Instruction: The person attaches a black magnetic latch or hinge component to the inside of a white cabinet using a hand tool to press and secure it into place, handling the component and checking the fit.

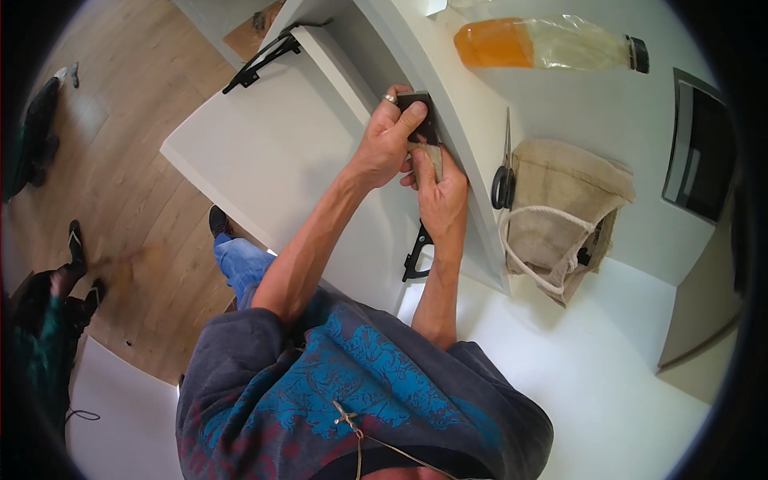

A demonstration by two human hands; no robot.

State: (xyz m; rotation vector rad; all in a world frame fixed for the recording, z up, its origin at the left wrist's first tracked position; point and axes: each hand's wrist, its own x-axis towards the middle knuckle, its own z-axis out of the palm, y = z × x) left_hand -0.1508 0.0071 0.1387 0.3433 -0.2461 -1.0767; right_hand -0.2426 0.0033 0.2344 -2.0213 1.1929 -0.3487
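My left hand (pixel 386 142), with a ring on one finger, is closed around a small dark flat block (pixel 421 118), its thumb pressed on the face. Just below it, my right hand (pixel 442 196) pinches a small tan flat piece (pixel 433 152) against the block's lower end. What the tan piece is made of I cannot make out. Both hands are over an open white cabinet, close to the inner side of its edge (pixel 460 152). A white panel (pixel 272 152) with black metal hinge arms (pixel 268 58) lies tilted under my forearms.
On the white top to the right stand a bottle (pixel 552 44) with orange liquid lying on its side, scissors (pixel 503 180) with black handles, and a beige cloth bag (pixel 564 208). A wall-mounted dark unit (pixel 700 148) is farther right. Another person (pixel 52 320) is at the left on the wooden floor (pixel 152 184).
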